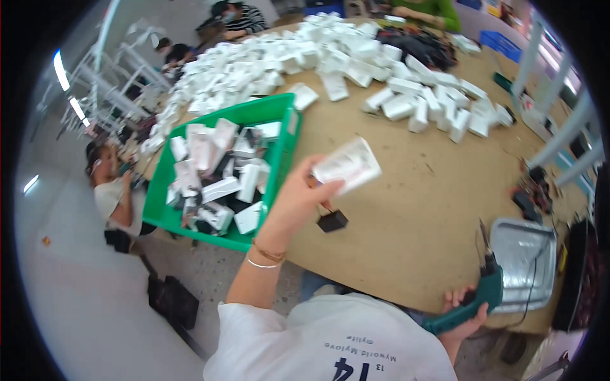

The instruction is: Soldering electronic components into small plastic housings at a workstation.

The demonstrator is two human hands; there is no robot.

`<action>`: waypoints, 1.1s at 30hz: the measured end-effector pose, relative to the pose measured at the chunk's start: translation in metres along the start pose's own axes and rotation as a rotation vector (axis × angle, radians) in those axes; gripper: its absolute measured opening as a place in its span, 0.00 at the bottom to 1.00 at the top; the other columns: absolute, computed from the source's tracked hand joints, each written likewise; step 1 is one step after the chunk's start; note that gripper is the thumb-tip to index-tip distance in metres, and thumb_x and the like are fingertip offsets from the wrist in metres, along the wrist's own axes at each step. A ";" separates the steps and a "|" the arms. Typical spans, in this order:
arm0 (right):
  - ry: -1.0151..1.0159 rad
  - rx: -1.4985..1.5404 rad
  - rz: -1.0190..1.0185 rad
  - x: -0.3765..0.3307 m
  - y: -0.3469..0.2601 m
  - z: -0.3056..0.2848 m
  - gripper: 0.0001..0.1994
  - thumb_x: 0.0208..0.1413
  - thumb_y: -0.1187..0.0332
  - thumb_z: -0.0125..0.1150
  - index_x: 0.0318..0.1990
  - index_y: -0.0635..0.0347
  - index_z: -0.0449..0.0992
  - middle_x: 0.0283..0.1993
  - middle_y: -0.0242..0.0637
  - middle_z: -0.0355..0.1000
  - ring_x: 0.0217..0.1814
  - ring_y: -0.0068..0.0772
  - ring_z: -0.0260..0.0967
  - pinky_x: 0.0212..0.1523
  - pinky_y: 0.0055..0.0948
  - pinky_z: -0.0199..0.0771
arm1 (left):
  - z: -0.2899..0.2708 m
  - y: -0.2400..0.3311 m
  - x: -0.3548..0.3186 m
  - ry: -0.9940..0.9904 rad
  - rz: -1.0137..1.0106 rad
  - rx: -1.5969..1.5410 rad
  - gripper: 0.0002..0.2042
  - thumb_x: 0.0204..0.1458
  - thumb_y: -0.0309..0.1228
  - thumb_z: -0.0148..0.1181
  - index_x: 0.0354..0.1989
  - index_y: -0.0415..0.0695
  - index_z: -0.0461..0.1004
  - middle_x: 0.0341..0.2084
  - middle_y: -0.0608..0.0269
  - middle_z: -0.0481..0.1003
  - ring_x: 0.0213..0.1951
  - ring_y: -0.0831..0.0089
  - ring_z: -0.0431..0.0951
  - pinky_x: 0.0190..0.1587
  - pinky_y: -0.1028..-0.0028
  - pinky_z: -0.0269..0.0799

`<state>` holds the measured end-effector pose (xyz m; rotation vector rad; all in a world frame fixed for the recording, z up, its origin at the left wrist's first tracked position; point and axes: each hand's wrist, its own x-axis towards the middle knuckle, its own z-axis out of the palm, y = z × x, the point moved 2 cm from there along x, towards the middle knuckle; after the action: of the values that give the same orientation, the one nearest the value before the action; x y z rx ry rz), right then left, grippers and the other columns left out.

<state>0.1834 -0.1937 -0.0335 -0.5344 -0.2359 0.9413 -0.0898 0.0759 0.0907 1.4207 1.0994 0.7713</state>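
Note:
My left hand (pixel 293 197) is closed round a white plastic housing (pixel 349 166), raised over the table beside the crate. Below it a small black block (pixel 332 221) hangs by thin wires. At the lower right, my right hand (pixel 469 320) grips a green soldering gun (pixel 490 289) by its handle, its thin tip pointing up and away from me. A green crate (pixel 291 130) left of my left hand holds several white housings (pixel 221 189) with black parts and wires among them.
White housings (pixel 254 63) are heaped across the far table (pixel 381 235), with a smaller group (pixel 438 105) at the far right. A silver tray (pixel 524 276) lies beside the soldering gun, near dark wired parts (pixel 534 197). People sit at the far side and left; one (pixel 117 197) wears a light top.

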 end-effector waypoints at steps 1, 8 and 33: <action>0.017 -0.015 -0.004 0.000 -0.001 -0.001 0.26 0.57 0.47 0.47 0.49 0.63 0.65 0.31 0.37 0.62 0.29 0.28 0.58 0.38 0.31 0.57 | -0.024 0.005 0.002 0.127 0.101 0.000 0.26 0.48 0.32 0.65 0.54 0.35 0.63 0.30 0.61 0.75 0.28 0.79 0.74 0.27 0.78 0.71; 0.074 0.022 0.075 -0.001 0.005 0.009 0.25 0.56 0.47 0.48 0.48 0.62 0.65 0.31 0.36 0.61 0.30 0.28 0.58 0.39 0.31 0.57 | -0.205 -0.001 -0.014 0.879 0.179 0.832 0.26 0.49 0.39 0.63 0.53 0.35 0.66 0.40 0.51 0.72 0.39 0.65 0.73 0.43 0.68 0.69; 0.447 -0.249 -0.408 0.000 -0.056 0.003 0.25 0.55 0.51 0.51 0.52 0.62 0.68 0.46 0.39 0.68 0.29 0.29 0.61 0.39 0.38 0.64 | 0.170 -0.003 0.031 -0.395 0.688 0.502 0.14 0.50 0.24 0.59 0.46 0.38 0.70 0.39 0.53 0.72 0.40 0.63 0.73 0.44 0.69 0.69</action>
<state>0.2209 -0.2190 -0.0010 -0.8729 -0.0520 0.3807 0.0760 0.0423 0.0569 2.3222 0.4929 0.6514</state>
